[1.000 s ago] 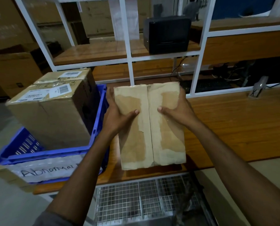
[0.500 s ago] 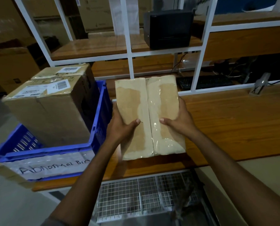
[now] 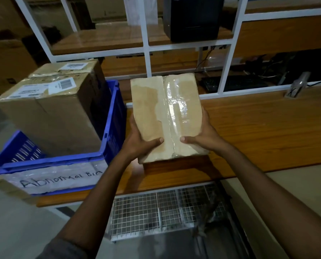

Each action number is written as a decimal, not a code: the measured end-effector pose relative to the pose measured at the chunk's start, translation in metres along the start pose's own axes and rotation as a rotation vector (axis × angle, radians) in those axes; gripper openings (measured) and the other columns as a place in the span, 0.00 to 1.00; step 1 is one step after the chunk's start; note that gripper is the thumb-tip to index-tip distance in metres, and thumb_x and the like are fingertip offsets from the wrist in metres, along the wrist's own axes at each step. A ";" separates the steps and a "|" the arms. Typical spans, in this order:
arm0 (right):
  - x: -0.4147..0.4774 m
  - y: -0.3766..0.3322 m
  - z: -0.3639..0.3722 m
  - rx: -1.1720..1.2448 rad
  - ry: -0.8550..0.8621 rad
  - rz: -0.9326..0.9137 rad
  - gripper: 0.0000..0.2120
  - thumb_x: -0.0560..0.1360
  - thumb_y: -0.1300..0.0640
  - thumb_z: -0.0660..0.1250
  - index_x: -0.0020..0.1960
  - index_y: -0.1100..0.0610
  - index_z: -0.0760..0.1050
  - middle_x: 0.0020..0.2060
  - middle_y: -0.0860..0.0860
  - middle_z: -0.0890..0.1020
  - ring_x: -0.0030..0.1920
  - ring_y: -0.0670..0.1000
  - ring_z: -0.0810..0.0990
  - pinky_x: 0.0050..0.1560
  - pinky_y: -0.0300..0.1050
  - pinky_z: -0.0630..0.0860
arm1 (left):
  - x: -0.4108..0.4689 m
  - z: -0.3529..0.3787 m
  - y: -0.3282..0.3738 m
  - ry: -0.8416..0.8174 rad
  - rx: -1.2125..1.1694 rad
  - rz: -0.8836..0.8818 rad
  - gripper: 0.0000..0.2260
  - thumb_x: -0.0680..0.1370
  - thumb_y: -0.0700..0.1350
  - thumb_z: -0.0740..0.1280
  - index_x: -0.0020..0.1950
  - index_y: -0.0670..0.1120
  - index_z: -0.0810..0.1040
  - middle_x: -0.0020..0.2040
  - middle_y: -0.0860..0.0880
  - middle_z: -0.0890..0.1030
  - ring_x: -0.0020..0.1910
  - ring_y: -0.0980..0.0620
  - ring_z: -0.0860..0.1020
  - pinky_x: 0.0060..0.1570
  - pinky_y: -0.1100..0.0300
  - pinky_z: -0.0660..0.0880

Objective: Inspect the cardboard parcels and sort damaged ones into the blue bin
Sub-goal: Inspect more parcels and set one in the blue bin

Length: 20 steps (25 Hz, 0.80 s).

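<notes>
I hold a flat cardboard parcel (image 3: 165, 109), taped down its middle seam with peeled paper patches, tilted up above the wooden table (image 3: 259, 131). My left hand (image 3: 139, 143) grips its lower left edge, thumb on the top face. My right hand (image 3: 202, 137) grips the lower right edge the same way. The blue bin (image 3: 111, 128), labelled "Abnormal Bin", stands to the left on the table's corner. Inside it sits a large cardboard box (image 3: 49, 113) with shipping labels, and a second box (image 3: 71, 69) behind it.
A white metal frame (image 3: 146, 51) with wooden shelves rises behind the table, holding a black device (image 3: 191, 17). A tape dispenser (image 3: 296, 86) lies at the far right. Wire mesh (image 3: 156, 212) sits below the table edge. More cartons (image 3: 8, 58) stand at the left.
The parcel has been lifted and tilted toward me. Both hands have slid from its sides down to its near bottom corners.
</notes>
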State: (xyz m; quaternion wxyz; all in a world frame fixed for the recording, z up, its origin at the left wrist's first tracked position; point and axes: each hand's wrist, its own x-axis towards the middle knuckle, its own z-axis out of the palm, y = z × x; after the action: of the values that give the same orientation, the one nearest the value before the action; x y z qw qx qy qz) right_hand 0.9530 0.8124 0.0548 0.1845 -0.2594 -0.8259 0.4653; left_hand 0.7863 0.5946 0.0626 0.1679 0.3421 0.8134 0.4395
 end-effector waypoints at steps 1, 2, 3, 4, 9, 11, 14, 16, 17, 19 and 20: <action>-0.001 0.001 0.001 -0.007 0.011 -0.002 0.65 0.64 0.47 0.86 0.83 0.40 0.41 0.77 0.47 0.65 0.72 0.49 0.66 0.68 0.53 0.70 | -0.002 0.001 -0.001 0.006 0.009 -0.008 0.59 0.71 0.59 0.81 0.83 0.59 0.35 0.78 0.46 0.67 0.72 0.43 0.72 0.67 0.41 0.75; -0.003 0.001 0.004 -0.012 0.044 0.008 0.63 0.64 0.46 0.85 0.83 0.40 0.43 0.77 0.47 0.67 0.72 0.50 0.68 0.68 0.54 0.71 | -0.004 0.004 -0.001 0.038 0.014 -0.029 0.57 0.72 0.59 0.80 0.83 0.59 0.37 0.78 0.46 0.68 0.72 0.43 0.73 0.66 0.43 0.75; -0.003 0.002 0.006 -0.014 0.078 0.025 0.61 0.64 0.44 0.85 0.83 0.41 0.45 0.75 0.47 0.69 0.72 0.51 0.69 0.69 0.56 0.73 | -0.006 0.009 0.000 0.078 0.025 -0.046 0.55 0.73 0.60 0.78 0.84 0.58 0.39 0.78 0.46 0.68 0.72 0.42 0.73 0.64 0.45 0.75; -0.004 0.002 0.007 -0.009 0.088 0.040 0.60 0.65 0.42 0.84 0.83 0.41 0.46 0.75 0.48 0.70 0.72 0.52 0.70 0.69 0.58 0.74 | -0.007 0.011 0.001 0.098 0.030 -0.052 0.54 0.74 0.60 0.78 0.84 0.57 0.40 0.78 0.46 0.68 0.73 0.42 0.72 0.63 0.46 0.74; -0.010 0.004 0.008 0.020 0.032 0.056 0.62 0.65 0.43 0.84 0.83 0.41 0.43 0.77 0.47 0.66 0.73 0.51 0.67 0.69 0.52 0.70 | -0.012 0.005 -0.013 -0.044 0.024 0.011 0.58 0.71 0.63 0.79 0.82 0.57 0.37 0.79 0.49 0.66 0.73 0.47 0.71 0.66 0.47 0.76; -0.014 0.007 0.012 0.031 0.093 0.070 0.59 0.65 0.40 0.83 0.82 0.43 0.48 0.73 0.46 0.70 0.71 0.51 0.70 0.69 0.54 0.74 | -0.017 0.012 -0.012 0.052 0.000 -0.013 0.54 0.72 0.62 0.79 0.82 0.54 0.43 0.78 0.48 0.67 0.72 0.47 0.72 0.62 0.52 0.76; -0.017 0.002 0.011 0.058 0.107 0.087 0.56 0.65 0.41 0.83 0.81 0.45 0.52 0.68 0.44 0.72 0.69 0.51 0.73 0.69 0.58 0.76 | -0.022 0.018 -0.007 0.115 -0.084 -0.017 0.52 0.71 0.59 0.81 0.81 0.51 0.48 0.77 0.48 0.67 0.74 0.45 0.72 0.66 0.51 0.76; -0.019 -0.002 0.006 0.096 0.114 0.071 0.55 0.65 0.43 0.84 0.81 0.45 0.54 0.65 0.42 0.72 0.67 0.49 0.73 0.69 0.58 0.76 | -0.025 0.013 -0.006 0.080 -0.130 0.008 0.54 0.69 0.58 0.82 0.82 0.52 0.48 0.78 0.50 0.65 0.74 0.49 0.70 0.71 0.48 0.74; -0.021 -0.005 0.003 0.113 0.119 0.051 0.55 0.65 0.43 0.84 0.81 0.45 0.54 0.65 0.41 0.72 0.67 0.49 0.73 0.68 0.58 0.76 | -0.025 0.009 -0.003 0.069 -0.138 0.032 0.56 0.68 0.59 0.83 0.83 0.54 0.47 0.78 0.52 0.64 0.74 0.51 0.69 0.72 0.47 0.73; -0.024 -0.013 -0.004 0.139 0.123 0.008 0.56 0.64 0.41 0.84 0.81 0.44 0.53 0.64 0.38 0.72 0.67 0.49 0.73 0.67 0.57 0.77 | -0.026 -0.001 0.004 0.079 -0.116 0.085 0.58 0.65 0.65 0.83 0.83 0.58 0.48 0.77 0.57 0.65 0.74 0.53 0.69 0.72 0.43 0.74; -0.026 -0.019 -0.008 0.150 0.123 -0.012 0.57 0.63 0.38 0.83 0.81 0.43 0.53 0.64 0.37 0.72 0.68 0.49 0.73 0.67 0.56 0.77 | -0.026 -0.005 0.009 0.103 -0.092 0.106 0.58 0.64 0.67 0.82 0.83 0.60 0.49 0.76 0.59 0.66 0.73 0.53 0.70 0.71 0.42 0.74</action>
State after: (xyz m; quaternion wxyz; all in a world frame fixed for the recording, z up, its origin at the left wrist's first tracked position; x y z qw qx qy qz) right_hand 0.9730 0.7945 0.0733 0.2567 -0.2681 -0.7773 0.5080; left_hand 0.8056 0.5770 0.0722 0.1177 0.3534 0.7807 0.5017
